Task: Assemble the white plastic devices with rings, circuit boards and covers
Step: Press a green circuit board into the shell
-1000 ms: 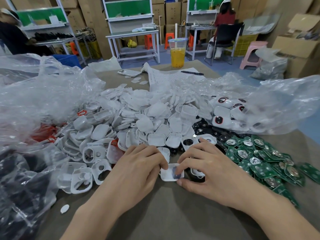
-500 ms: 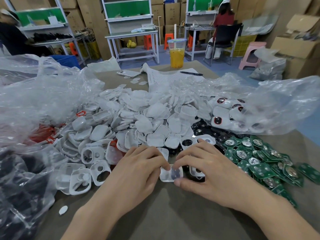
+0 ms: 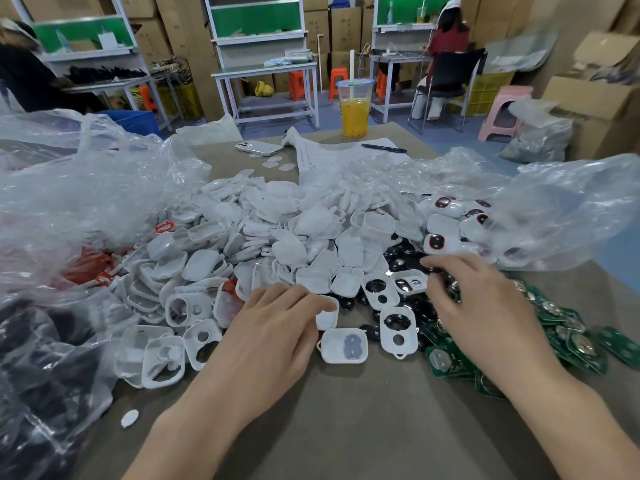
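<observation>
The right hand (image 3: 485, 306) has left the white shell (image 3: 343, 345), which lies on the table (image 3: 363, 427) just beside the left hand (image 3: 270, 341); its curled fingers (image 3: 446, 268) now probe the black parts (image 3: 405, 254), grasp not discernible. The left fingers (image 3: 311, 299), loosely bent, rest on a white cover (image 3: 327, 318); the next component is probably being sought.

Motion blur hides whether the right hand (image 3: 485, 306) grips anything among the black parts (image 3: 401, 254).

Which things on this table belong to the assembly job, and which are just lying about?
Job: white shells, white covers, green circuit boards, red rings, black parts.
Lying about: drink cup, phone, pen, printed sheet.
</observation>
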`<state>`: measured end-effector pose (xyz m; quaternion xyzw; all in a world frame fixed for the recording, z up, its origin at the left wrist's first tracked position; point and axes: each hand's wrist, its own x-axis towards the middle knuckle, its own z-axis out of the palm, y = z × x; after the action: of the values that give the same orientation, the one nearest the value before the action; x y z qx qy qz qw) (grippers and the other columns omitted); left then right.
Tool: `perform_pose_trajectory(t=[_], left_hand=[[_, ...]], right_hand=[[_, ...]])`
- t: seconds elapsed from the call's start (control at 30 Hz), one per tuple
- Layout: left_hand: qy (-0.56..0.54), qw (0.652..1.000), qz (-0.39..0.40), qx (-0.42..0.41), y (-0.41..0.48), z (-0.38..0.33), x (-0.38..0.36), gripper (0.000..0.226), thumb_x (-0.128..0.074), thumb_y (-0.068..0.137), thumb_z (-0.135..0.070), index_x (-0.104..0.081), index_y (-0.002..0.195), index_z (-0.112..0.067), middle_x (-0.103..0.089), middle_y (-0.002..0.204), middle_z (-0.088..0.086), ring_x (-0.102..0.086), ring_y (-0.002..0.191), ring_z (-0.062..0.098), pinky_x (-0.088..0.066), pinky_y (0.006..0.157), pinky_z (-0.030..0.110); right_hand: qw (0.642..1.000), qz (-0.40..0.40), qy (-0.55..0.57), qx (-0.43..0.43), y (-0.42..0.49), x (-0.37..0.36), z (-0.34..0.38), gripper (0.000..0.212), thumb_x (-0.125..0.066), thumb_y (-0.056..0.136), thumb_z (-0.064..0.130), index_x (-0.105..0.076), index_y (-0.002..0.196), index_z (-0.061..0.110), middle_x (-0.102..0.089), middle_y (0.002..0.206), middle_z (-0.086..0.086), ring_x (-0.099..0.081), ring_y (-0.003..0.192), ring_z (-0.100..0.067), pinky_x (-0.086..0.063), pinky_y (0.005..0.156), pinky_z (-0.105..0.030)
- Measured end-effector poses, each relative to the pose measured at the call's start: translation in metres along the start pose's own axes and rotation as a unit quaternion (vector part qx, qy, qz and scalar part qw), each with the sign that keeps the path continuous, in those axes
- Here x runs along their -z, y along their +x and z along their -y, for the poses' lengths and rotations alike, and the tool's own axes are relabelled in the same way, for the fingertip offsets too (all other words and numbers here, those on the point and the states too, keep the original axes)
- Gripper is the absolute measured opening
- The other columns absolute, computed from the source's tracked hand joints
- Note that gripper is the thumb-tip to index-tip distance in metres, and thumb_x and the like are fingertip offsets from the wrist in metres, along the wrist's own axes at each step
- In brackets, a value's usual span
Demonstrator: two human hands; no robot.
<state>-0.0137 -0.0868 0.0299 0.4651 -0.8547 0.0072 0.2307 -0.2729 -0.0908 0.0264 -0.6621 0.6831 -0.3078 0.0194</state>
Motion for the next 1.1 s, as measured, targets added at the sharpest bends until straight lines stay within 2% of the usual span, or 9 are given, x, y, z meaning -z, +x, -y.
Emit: perform_pose_trajectory(t=[0.07,0.2,0.33,0.4,0.53,0.63,0.77,0.93,1.1], left_hand=[[0.004,1.000,-0.001,0.001,0.000,0.001,-0.001,0.030,-0.050,0.091,-0.013,-0.069,0.112,-0.025,-0.065,0.099,-0.013,-0.061,0.092,0.016,-0.051,0.084,0.036],[0.019,1.000,-0.002,0.009,0.002,0.003,-0.003,0.035,-0.039,0.093,-0.019,-0.069,0.111,-0.025,-0.066,0.099,-0.011,-0.062,0.094,0.018,-0.042,0.085,0.030],[0.013,0.999,0.010,0.034,0.004,0.007,-0.005,0.026,-0.056,0.094,-0.009,-0.069,0.112,-0.022,-0.065,0.103,-0.008,-0.060,0.099,0.020,-0.046,0.089,0.037],[0.006,0.999,0.012,0.040,0.004,0.008,-0.006,0.023,-0.056,0.096,-0.010,-0.068,0.111,-0.022,-0.064,0.104,-0.008,-0.059,0.100,0.019,-0.047,0.090,0.039],[-0.011,0.999,0.002,0.045,0.004,0.009,-0.007,0.018,-0.055,0.101,-0.032,-0.069,0.110,-0.027,-0.063,0.105,-0.013,-0.055,0.102,0.012,-0.033,0.092,0.025],[-0.005,0.999,0.002,0.048,0.004,0.010,-0.010,0.021,-0.058,0.097,-0.039,-0.070,0.109,-0.027,-0.063,0.106,-0.012,-0.056,0.103,0.012,-0.026,0.089,0.019],[0.009,0.998,-0.002,0.066,0.005,0.016,-0.013,0.022,-0.057,0.097,-0.038,-0.071,0.110,-0.027,-0.063,0.111,-0.011,-0.057,0.108,0.016,-0.036,0.095,0.029],[0.031,0.996,-0.022,0.086,0.006,0.019,-0.016,0.015,-0.065,0.096,-0.028,-0.073,0.108,-0.023,-0.064,0.107,-0.006,-0.061,0.102,0.022,-0.045,0.091,0.036],[0.038,0.995,-0.027,0.090,0.007,0.020,-0.017,0.015,-0.069,0.094,-0.023,-0.074,0.108,-0.020,-0.065,0.106,-0.004,-0.061,0.099,0.024,-0.048,0.088,0.039]], right_hand=[[0.998,0.043,-0.039,-0.005,-0.001,-0.002,0.000,0.028,-0.051,0.099,0.031,-0.067,0.123,0.030,-0.063,0.122,0.008,-0.053,0.115,-0.020,-0.042,0.097,-0.039],[0.997,0.053,-0.058,0.004,-0.001,-0.002,-0.002,0.025,-0.052,0.099,0.028,-0.068,0.118,0.032,-0.064,0.116,0.009,-0.052,0.113,-0.020,-0.040,0.097,-0.039],[0.996,0.054,-0.065,0.006,0.000,-0.002,-0.004,0.024,-0.050,0.101,0.026,-0.067,0.116,0.034,-0.063,0.114,0.011,-0.054,0.110,-0.019,-0.036,0.096,-0.040],[0.997,0.046,-0.062,0.009,-0.001,-0.003,-0.004,0.023,-0.050,0.100,0.027,-0.068,0.114,0.034,-0.063,0.110,0.011,-0.055,0.106,-0.019,-0.035,0.095,-0.039],[0.997,0.038,-0.065,0.000,0.000,-0.005,-0.003,0.025,-0.048,0.100,0.043,-0.068,0.112,0.035,-0.061,0.108,0.012,-0.053,0.106,-0.017,-0.033,0.095,-0.038],[0.995,0.059,-0.079,0.006,-0.001,-0.008,-0.002,0.035,-0.047,0.095,0.054,-0.066,0.118,0.036,-0.056,0.119,0.011,-0.047,0.114,-0.017,-0.034,0.100,-0.039],[0.995,0.066,-0.080,0.014,-0.001,-0.009,-0.003,0.036,-0.045,0.096,0.054,-0.066,0.119,0.037,-0.057,0.120,0.015,-0.046,0.115,-0.016,-0.033,0.101,-0.037],[0.996,0.055,-0.069,0.009,0.001,-0.008,-0.004,0.026,-0.050,0.100,0.044,-0.067,0.117,0.034,-0.060,0.117,0.010,-0.051,0.114,-0.019,-0.035,0.101,-0.040],[0.997,0.055,-0.059,-0.002,0.003,-0.005,-0.004,0.027,-0.050,0.098,0.048,-0.063,0.119,0.036,-0.059,0.107,0.009,-0.054,0.107,-0.016,-0.034,0.097,-0.038]])
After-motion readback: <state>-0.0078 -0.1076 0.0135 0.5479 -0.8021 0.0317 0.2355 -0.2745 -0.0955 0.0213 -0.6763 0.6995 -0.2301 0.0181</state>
